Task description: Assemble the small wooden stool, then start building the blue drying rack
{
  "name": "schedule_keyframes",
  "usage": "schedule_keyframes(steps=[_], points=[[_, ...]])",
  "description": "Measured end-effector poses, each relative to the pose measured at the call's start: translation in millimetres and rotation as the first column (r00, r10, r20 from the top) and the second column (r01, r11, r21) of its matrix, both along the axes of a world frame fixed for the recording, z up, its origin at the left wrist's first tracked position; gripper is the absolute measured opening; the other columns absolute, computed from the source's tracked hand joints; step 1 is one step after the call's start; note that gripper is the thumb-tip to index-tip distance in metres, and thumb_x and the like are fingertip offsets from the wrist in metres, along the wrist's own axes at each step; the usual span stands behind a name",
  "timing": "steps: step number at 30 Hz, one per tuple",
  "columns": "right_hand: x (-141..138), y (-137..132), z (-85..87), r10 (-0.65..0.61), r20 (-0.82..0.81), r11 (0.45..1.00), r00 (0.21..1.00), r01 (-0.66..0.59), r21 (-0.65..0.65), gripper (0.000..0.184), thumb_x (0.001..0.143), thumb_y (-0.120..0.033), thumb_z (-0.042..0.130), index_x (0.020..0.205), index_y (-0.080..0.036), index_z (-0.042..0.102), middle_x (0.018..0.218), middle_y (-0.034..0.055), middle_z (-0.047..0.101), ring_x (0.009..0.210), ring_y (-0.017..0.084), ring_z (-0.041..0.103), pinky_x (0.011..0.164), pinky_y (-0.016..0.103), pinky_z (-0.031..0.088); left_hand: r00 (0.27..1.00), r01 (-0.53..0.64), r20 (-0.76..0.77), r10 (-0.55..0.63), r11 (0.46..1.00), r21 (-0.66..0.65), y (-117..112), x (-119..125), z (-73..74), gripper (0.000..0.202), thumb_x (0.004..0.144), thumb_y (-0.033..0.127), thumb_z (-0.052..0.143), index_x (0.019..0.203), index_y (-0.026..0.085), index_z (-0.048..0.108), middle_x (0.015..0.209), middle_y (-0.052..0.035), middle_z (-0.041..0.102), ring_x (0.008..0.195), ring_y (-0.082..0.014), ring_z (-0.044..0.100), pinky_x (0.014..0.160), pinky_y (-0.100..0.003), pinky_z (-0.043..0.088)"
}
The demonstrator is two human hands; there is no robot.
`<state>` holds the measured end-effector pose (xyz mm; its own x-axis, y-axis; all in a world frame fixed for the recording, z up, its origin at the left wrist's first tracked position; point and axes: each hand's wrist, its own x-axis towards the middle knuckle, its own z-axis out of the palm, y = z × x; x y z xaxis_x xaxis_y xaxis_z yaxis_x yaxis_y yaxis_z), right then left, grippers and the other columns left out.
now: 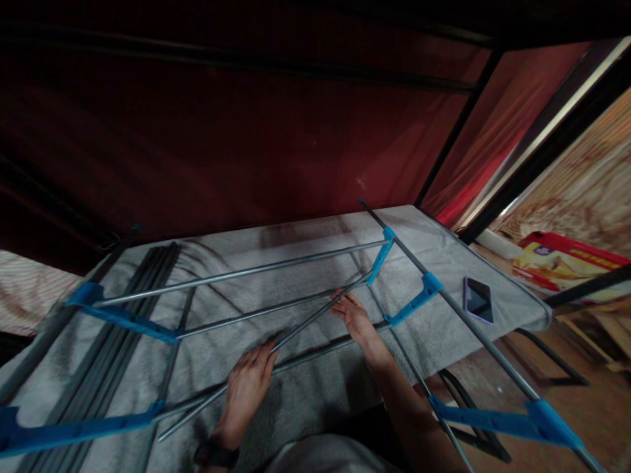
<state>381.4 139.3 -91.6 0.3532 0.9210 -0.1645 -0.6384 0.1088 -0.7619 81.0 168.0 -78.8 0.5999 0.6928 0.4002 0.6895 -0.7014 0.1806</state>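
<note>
A rack of thin grey metal rods (246,270) joined by blue plastic connectors (123,320) lies over a grey fabric shelf (305,243). My left hand (246,387) rests on a loose slanted rod (296,326), fingers curled over it near its lower half. My right hand (355,317) reaches further along the same rod, fingers stretched toward its upper end near a blue connector (380,259). Both hands touch the rod; a dark watch band shows on my left wrist.
A phone (478,299) lies on the shelf's right edge. Spare dark rods (128,309) lie bundled at left. Dark red fabric walls (246,144) with black frame poles close the back. A red box (566,263) sits on the floor at right.
</note>
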Motion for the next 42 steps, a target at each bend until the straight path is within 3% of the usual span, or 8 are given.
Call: schedule_keyframes(steps=[20, 32, 42], points=[[-3.8, -4.7, 4.1, 0.033, -0.034, 0.999, 0.999, -0.033, -0.002, 0.028, 0.071, -0.025, 0.080, 0.095, -0.023, 0.066, 0.093, 0.0003, 0.072, 0.090, 0.022, 0.070, 0.086, 0.039, 0.053, 0.994, -0.083, -0.068, 0.082, 0.996, -0.011, 23.2, 4.2, 15.3, 0.037, 0.102, 0.035, 0.038, 0.113, 0.018, 0.069, 0.100, -0.0099, 0.073, 0.090, -0.0275, 0.067, 0.085, -0.041, 0.049], [6.6, -10.8, -11.5, 0.149, 0.064, 0.987, 0.987, -0.145, -0.068, 0.027, 0.079, -0.042, 0.074, 0.104, -0.030, 0.071, 0.118, 0.0030, 0.072, 0.104, 0.024, 0.067, 0.101, 0.046, 0.047, 0.988, -0.138, -0.093, 0.127, 0.984, -0.115, 33.7, 11.9, 46.3, 0.024, 0.098, 0.023, 0.048, 0.113, 0.020, 0.067, 0.101, -0.0074, 0.070, 0.095, -0.0224, 0.063, 0.088, -0.038, 0.044], [9.9, -14.1, -11.1, 0.189, 0.115, 0.979, 0.975, -0.177, -0.105, 0.038, 0.085, -0.047, 0.065, 0.120, -0.033, 0.068, 0.141, 0.0044, 0.059, 0.115, 0.025, 0.062, 0.114, 0.051, 0.034, 0.986, -0.117, -0.125, 0.107, 0.990, -0.073, 54.5, 11.1, 49.1, 0.023, 0.100, 0.025, 0.046, 0.112, 0.021, 0.065, 0.098, -0.0059, 0.068, 0.094, -0.0207, 0.061, 0.086, -0.036, 0.041]])
